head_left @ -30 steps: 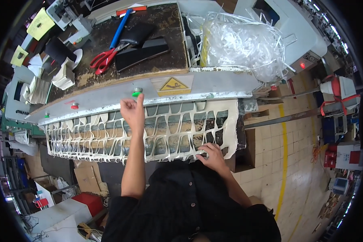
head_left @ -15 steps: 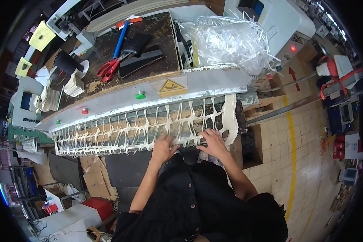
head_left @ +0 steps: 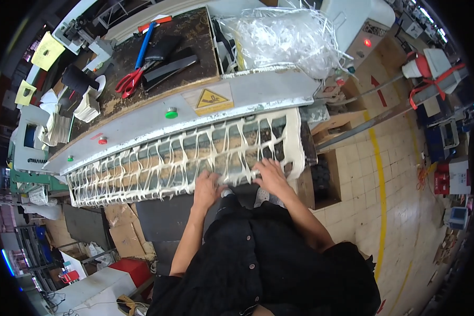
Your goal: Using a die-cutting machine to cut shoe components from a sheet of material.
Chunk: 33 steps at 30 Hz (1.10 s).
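An off-white sheet (head_left: 295, 138), cut through with rows of holes so that it looks like a net, lies along the long machine bed under the grey front bar (head_left: 142, 126). At its near edge, right of its middle, my left hand (head_left: 208, 188) has curled fingers on the webbing and its thumb toward the right. My right hand (head_left: 272, 177) holds the same edge nearer the right end, fingers over the top and thumb at the side. What lies under the fingers is partly hidden. Through the holes the worn tan and dark green bed shows.
Above the bar, a dark tabletop (head_left: 197, 73) carries red-handled scissors (head_left: 129, 83), a blue stick (head_left: 146, 45) and a black spool (head_left: 79, 79). Clear plastic strips (head_left: 284, 39) heap at the right. A green button (head_left: 171, 112) sits on the bar; a metal rail (head_left: 363, 126) juts rightward.
More of the net-like sheet shows between the bar and my hands, its near edge lying farther from the bar. Both hands keep to that edge. The whole view has shifted slightly.
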{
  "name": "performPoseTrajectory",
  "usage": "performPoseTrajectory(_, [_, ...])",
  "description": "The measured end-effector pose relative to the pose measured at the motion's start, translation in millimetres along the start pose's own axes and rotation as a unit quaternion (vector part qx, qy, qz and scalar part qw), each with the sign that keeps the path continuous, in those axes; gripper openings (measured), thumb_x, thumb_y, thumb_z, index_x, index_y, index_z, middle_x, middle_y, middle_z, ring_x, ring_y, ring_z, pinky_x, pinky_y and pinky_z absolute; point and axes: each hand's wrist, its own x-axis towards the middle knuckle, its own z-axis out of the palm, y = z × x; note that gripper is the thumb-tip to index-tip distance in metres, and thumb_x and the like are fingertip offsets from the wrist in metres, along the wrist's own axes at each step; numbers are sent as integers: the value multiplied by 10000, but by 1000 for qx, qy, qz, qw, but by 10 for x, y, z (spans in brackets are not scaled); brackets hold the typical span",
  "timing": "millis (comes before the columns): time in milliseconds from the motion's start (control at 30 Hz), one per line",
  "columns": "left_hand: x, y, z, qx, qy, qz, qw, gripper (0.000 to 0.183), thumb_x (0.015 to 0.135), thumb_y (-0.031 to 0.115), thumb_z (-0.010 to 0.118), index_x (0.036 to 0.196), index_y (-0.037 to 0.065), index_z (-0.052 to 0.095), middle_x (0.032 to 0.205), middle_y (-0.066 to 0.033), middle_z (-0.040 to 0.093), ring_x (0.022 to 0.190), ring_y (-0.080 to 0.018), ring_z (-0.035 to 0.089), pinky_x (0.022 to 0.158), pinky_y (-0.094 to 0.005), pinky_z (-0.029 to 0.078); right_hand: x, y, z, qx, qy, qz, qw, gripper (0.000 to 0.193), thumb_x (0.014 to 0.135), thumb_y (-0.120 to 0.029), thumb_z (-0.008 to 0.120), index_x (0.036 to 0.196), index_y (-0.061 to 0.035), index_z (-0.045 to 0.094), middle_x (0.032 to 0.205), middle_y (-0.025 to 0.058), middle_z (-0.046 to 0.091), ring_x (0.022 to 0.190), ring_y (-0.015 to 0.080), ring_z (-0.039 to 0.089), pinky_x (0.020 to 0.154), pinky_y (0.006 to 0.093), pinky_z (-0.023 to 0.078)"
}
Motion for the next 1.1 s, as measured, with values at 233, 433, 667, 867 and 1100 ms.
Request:
performPoseTrajectory(233, [311,225,-113,-84,15,-43,995,482,902,483,838,1090,44,770,892,-171,744,791,-424,723,741,-489,584,-27,303,-287,167,-54,70,982,433,868,-264,877,1223,-90,700,1048,140,754,916,340,737,822,462,566])
performPoseTrajectory(433, [1363,1006,474,-39,-13,-57,998,820,882,508,840,1464,29,518,965,-260,753,876,-456,751,793,-525,602,604,771,-151,86,181,47,979,306,916,-140,820,1182,-68,688,1015,144,690,947,322,718,822,449,564])
performPoseTrajectory(667, [1533,601,616,-101,-151,-25,983,783,789,462,862,1365,37,544,977,-279,753,908,-522,738,815,-545,608,268,1072,71,176,121,84,973,363,885,-49,810,1219,-68,671,1056,133,662,938,318,676,829,432,564])
performPoseTrajectory(867, [1787,1060,285,2,-185,157,970,597,783,193,831,1356,223,667,1097,-154,723,1109,-396,686,990,-490,531,7,1223,-57,351,197,-3,915,747,813,-15,830,1498,-118,551,1411,143,557,1251,318,604,938,398,546])
performPoseTrajectory(1100, [1596,1157,800,129,-129,411,893,374,875,136,715,1180,339,789,1309,-73,642,1333,-285,567,1195,-504,367,-32,1340,-171,227,112,-45,966,861,768,-146,920,1538,-127,536,1650,176,452,1518,410,453,1221,500,429])
